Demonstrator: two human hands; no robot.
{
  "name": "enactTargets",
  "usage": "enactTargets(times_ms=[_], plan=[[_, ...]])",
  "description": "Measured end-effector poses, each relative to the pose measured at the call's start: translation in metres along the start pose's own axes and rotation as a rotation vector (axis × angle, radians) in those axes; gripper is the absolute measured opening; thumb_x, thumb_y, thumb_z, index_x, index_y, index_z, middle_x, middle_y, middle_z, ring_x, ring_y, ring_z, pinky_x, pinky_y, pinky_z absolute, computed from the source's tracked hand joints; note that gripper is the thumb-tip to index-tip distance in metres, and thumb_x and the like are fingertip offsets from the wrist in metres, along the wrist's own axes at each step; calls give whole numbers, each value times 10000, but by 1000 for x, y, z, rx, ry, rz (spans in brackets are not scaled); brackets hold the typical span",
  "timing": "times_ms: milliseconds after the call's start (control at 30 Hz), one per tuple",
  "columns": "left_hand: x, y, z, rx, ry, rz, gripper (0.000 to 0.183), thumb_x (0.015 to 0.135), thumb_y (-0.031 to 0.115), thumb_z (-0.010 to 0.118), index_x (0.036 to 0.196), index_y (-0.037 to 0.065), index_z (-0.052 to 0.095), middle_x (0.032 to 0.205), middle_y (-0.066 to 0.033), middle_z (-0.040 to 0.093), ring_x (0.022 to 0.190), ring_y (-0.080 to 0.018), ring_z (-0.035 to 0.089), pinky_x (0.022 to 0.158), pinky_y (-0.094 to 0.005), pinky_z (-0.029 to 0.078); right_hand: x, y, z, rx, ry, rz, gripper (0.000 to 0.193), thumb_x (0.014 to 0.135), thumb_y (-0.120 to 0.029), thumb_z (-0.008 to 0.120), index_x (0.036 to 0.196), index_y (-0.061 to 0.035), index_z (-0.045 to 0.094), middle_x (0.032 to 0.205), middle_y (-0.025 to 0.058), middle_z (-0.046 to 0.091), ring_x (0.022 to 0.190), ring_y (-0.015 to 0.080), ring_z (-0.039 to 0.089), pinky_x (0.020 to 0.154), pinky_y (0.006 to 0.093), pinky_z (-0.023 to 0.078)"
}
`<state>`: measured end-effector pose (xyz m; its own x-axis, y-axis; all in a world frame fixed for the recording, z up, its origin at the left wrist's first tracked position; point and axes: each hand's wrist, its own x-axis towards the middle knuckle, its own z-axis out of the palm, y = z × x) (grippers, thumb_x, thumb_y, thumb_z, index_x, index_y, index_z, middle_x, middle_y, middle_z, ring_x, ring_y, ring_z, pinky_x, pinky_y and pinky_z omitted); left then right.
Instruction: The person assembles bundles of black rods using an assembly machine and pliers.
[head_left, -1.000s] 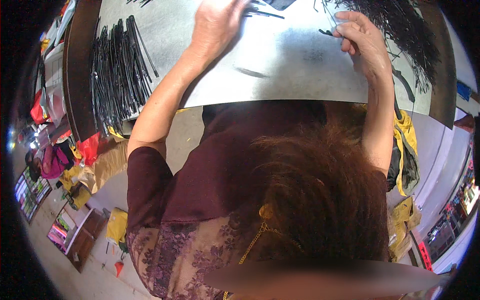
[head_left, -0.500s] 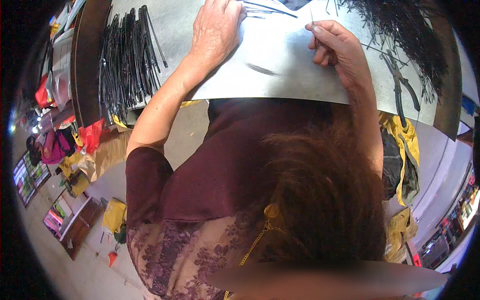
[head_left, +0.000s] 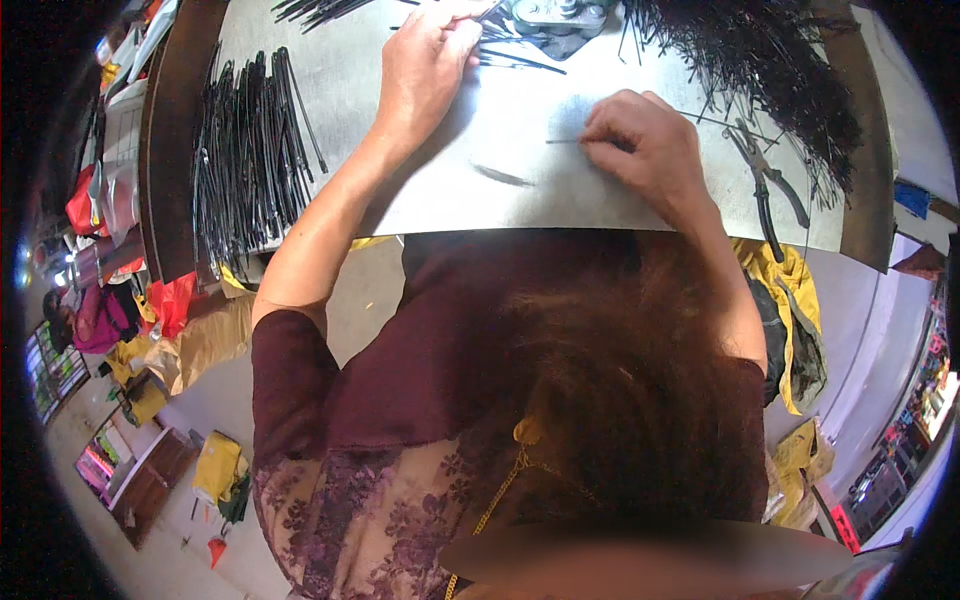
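Observation:
My right hand (head_left: 645,145) is closed in a pinch over the metal tabletop (head_left: 420,195). A thin dark wire (head_left: 562,142) sticks out leftward from its fingertips. My left hand (head_left: 428,75) is near the far edge of the view, its fingers curled together beside a few loose black strips (head_left: 525,63). What those fingers grip is hidden. Just right of them stands a grey-green metal device (head_left: 560,14), partly cut off by the picture's upper edge.
A row of long black strips (head_left: 250,150) lies at the left, and more strips (head_left: 325,10) lie farther back. A tangled heap of thin black pieces (head_left: 770,80) covers the far right. Dark-handled pliers (head_left: 765,185) rest near the right front edge.
My right hand has come nearer and turned over; the wire, upright before, now points left. The view has shifted, bringing more of the metal device into sight. My left hand stays by the strips.

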<state>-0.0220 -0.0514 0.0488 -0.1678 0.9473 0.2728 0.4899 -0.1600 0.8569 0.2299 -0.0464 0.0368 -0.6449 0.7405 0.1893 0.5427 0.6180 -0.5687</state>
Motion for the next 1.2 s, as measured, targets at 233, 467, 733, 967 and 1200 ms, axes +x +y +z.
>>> enactTargets(times_ms=[233,467,733,967,1200], plan=[[22,-15,33,-995,-39,-436,72,846,29,665,908,37,631,735,-15,607,572,-69,512,484,-186,371,6,3,1,117,74,232,127,852,-175,630,960,-142,688,786,84,683,701,260,658,636,393,520],[25,-29,61,-1221,-298,-50,148,892,22,622,1035,-12,645,804,-42,628,599,-57,510,484,-161,385,53,9,21,-98,495,126,160,911,-278,611,1027,-195,682,681,106,672,608,330,659,580,438,522],[32,-36,61,-1162,-214,-520,79,918,10,586,983,3,630,796,-35,624,588,-55,498,490,-163,384,61,9,23,-215,514,78,213,914,-230,645,1110,-156,688,758,109,693,648,287,686,589,374,523],[35,-42,58,-1212,-275,-532,71,931,41,600,990,6,616,789,-36,617,590,-57,502,490,-167,385,64,3,24,-152,498,107,221,924,-226,634,1129,-159,683,762,118,695,670,304,689,623,390,530],[32,-41,56,-1175,-298,-484,54,929,26,588,969,4,617,783,-34,610,588,-59,509,483,-164,390,63,2,25,-208,490,117,211,921,-222,635,1118,-163,684,735,119,686,638,300,680,592,382,524]])
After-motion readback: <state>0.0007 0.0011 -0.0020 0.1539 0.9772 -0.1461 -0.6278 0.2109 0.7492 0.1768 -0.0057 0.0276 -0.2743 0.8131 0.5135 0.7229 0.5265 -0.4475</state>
